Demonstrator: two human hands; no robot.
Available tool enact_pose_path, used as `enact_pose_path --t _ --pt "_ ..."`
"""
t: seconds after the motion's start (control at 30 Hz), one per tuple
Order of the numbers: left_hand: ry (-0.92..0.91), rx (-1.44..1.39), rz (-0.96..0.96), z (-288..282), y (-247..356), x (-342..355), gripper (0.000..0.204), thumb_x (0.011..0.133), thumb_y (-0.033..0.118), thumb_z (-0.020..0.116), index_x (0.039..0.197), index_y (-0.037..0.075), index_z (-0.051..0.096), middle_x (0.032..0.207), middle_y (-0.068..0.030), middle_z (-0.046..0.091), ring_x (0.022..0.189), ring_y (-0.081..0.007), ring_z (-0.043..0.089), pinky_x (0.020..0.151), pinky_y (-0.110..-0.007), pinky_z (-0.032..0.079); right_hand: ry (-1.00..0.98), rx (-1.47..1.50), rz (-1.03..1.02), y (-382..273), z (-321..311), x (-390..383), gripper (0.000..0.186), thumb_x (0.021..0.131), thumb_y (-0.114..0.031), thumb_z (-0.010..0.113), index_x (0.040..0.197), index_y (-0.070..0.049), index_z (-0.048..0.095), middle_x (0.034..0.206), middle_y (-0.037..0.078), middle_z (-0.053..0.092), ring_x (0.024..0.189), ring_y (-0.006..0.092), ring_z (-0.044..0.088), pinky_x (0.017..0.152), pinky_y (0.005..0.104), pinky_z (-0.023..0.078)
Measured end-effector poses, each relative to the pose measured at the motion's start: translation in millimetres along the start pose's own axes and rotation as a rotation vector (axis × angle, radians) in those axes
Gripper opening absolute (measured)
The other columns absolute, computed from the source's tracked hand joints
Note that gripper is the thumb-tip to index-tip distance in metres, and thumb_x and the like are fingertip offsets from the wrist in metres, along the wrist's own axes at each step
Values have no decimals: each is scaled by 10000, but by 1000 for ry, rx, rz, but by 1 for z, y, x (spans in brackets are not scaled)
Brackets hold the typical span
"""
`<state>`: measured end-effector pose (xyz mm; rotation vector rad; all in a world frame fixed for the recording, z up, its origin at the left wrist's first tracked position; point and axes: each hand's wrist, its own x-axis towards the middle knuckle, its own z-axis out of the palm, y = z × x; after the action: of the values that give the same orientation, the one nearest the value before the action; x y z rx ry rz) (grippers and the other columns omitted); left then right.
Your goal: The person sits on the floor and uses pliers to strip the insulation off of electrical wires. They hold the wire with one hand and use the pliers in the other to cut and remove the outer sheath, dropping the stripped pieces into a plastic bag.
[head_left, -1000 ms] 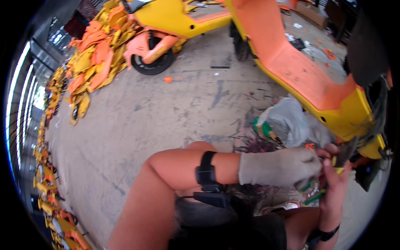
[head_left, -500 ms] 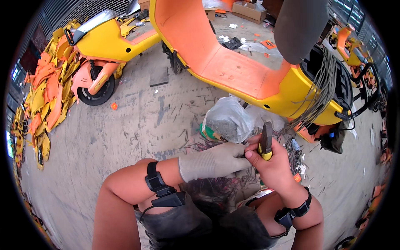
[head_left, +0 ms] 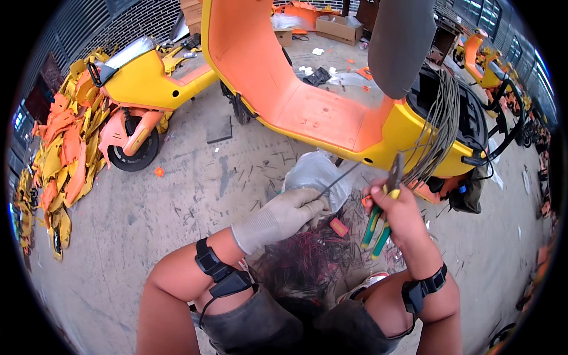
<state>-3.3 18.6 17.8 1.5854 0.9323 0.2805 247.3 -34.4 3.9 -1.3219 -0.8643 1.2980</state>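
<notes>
My left hand (head_left: pixel 289 214), in a light grey work glove, is closed around one end of a thin grey wire-like strip (head_left: pixel 340 180). The strip slants up to the right, in front of a clear plastic bag (head_left: pixel 319 174). Bare, my right hand (head_left: pixel 404 216) grips a pair of pliers with green and yellow handles (head_left: pixel 371 228). Their dark jaws point upward and the handles stand slightly apart. A gap separates the pliers from the strip. Just beyond them, a loose bundle of similar strips (head_left: pixel 441 127) hangs over the rear of a yellow and orange scooter (head_left: pixel 319 118).
Short dark offcuts and a small pink piece (head_left: pixel 338 227) lie on the floor between my legs. A second yellow scooter (head_left: pixel 133 77) stands at left, beside a heap of yellow and orange panels (head_left: pixel 71 142). Farther back is a cardboard box (head_left: pixel 338 29).
My hands have moved apart; the left now shows the thin strip sticking out. The right hand has turned the pliers so their green handles show. The view has shifted slightly.
</notes>
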Motion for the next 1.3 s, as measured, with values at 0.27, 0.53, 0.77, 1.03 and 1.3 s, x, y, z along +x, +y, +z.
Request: enact_pose_path --t 0.27,0.53,0.77,1.03,1.3 --pt "149 1 130 7 -10 0 305 1083 245 431 1179 24 618 790 -11 594 747 -105 546 700 -267 475 -339 -374 190 33 25 -13 380 930 -34 682 1269 42 528 1147 69 625 1014 147 605 931 315 514" --pt "107 250 202 11 -21 4 285 1056 249 474 1141 28 633 840 -90 641 796 -185 628 748 -330 508 -401 -622 36 40 33 -10 580 944 -179 677 1420 55 442 1140 220 671 1052 304 664 931 370 505" --pt "119 410 358 14 -22 4 270 1021 268 514 1037 23 624 945 -237 653 954 -434 638 811 -483 511 -324 -745 -73 29 44 -17 399 933 -167 718 1220 38 532 976 148 661 905 204 624 809 344 508" --pt "71 373 260 10 -10 1 440 998 438 549 1092 15 625 977 -196 690 937 -368 683 827 -442 525 -311 -784 85 12 53 -19 402 934 -135 686 1267 32 532 990 213 682 927 304 674 828 393 521" --pt "132 227 66 15 -5 1 522 978 508 582 1131 13 643 964 -183 700 887 -302 689 811 -388 526 -245 -850 -185 30 53 -25 383 905 -126 670 1235 20 544 1019 262 687 991 430 670 853 464 526"
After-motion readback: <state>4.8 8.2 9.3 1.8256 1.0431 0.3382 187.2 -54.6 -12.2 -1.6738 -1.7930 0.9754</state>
